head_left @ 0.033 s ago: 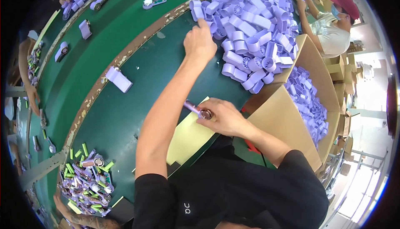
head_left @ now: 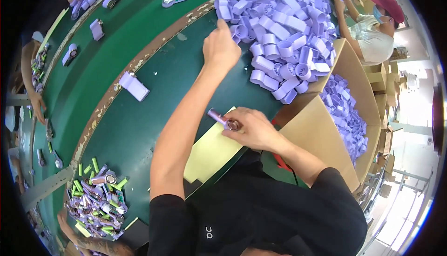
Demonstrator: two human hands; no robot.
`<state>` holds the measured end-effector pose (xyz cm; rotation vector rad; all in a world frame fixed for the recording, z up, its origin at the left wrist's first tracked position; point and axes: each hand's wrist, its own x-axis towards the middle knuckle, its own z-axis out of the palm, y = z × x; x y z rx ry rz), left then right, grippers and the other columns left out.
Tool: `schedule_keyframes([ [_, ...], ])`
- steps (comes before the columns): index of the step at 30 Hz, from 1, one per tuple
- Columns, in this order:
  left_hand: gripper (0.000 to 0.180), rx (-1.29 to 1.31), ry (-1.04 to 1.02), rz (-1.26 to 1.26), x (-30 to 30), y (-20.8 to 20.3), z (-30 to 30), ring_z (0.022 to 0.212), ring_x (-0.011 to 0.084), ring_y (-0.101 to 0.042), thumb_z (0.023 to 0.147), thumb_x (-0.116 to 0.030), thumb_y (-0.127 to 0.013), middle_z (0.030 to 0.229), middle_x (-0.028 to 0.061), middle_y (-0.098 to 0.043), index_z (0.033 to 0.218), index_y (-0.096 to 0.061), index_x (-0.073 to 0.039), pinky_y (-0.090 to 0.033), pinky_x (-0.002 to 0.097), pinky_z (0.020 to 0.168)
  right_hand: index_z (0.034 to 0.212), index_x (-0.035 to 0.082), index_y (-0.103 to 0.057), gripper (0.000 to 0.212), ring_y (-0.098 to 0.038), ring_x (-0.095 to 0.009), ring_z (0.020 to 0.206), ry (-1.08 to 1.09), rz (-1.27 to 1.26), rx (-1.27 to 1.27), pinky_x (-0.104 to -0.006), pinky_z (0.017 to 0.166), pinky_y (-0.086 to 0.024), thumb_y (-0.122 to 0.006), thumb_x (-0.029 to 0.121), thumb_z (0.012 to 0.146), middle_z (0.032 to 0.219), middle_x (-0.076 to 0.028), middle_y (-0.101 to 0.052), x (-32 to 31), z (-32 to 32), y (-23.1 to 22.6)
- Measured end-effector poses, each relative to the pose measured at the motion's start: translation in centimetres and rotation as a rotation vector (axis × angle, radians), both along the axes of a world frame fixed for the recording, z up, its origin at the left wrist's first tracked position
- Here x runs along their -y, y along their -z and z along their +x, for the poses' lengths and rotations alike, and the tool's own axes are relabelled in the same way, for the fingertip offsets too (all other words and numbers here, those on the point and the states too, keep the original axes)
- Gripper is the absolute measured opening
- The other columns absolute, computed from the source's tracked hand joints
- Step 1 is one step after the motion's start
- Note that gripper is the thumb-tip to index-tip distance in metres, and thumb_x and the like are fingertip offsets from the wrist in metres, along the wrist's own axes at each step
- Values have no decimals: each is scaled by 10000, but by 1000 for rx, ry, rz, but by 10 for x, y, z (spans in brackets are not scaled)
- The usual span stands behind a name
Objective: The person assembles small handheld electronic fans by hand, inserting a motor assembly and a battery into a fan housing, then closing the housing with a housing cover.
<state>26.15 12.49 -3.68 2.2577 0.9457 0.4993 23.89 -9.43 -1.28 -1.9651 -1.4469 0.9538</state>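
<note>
My left hand [head_left: 221,48] reaches out to the near left edge of a heap of purple plastic casings [head_left: 279,23]. Its index finger is stretched out and its tip meets the lower end of a casing [head_left: 222,10]; the other fingers are curled and the thumb is hidden. Close to my body, my right hand [head_left: 253,128] grips a purple fan body [head_left: 219,116] by its round, dark-centred end, with the handle pointing up and left. Below it lies a yellow sheet [head_left: 212,151] on the green table. A lone purple casing [head_left: 135,87] rests left of my left forearm.
At right stands an open cardboard box [head_left: 312,137] full of purple parts. A pile of fan bodies and green batteries [head_left: 98,200] sits lower left, near another person's arm. Beyond the brown rim runs a green belt [head_left: 130,27] with scattered parts. A capped co-worker [head_left: 375,32] works at upper right.
My left hand has shifted slightly left against the heap. The fan body in my right hand has turned a little, its handle showing longer. The view has shifted slightly.
</note>
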Motion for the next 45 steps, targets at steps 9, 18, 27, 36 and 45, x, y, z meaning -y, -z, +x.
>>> schedule_keyframes([
  [9,338,962,-349,-1075,20,-12,-187,769,182,-671,954,-52,-443,965,130,-658,1268,-545,23,-474,286,583,1168,34,-704,344,-592,-151,705,88,130,138,-300,642,-501,-806,74,842,896,-82,-609,-27,26,-19],
  [18,397,1034,-396,-1042,74,-1,-274,911,182,-591,1050,-232,-455,1066,90,-611,1346,-532,20,-472,324,826,1150,47,-705,320,-627,-202,823,-11,244,111,-321,727,-529,-800,39,844,1033,-81,-668,-53,4,-32],
  [27,454,1070,-223,-1010,79,-4,-277,957,194,-605,1109,-377,-392,1028,79,-624,1306,-542,4,-488,369,867,1165,31,-710,382,-621,-164,824,-128,432,51,-296,725,-508,-815,-4,799,1081,-87,-678,-64,-20,-70],
  [36,592,1077,-113,-1098,88,-27,-272,980,215,-611,1085,-416,-376,1160,125,-624,1451,-461,42,-508,380,858,1169,34,-717,413,-645,-187,817,-226,470,61,-313,724,-537,-831,6,774,1088,-97,-675,-80,-32,-84],
  [45,510,1050,-35,-1176,87,-30,-271,838,139,-573,1036,-175,-459,1050,76,-609,1505,-401,17,-493,291,732,1185,26,-708,411,-661,-192,818,-250,495,61,-311,724,-553,-816,-18,791,1089,-102,-672,-80,-33,-81],
])
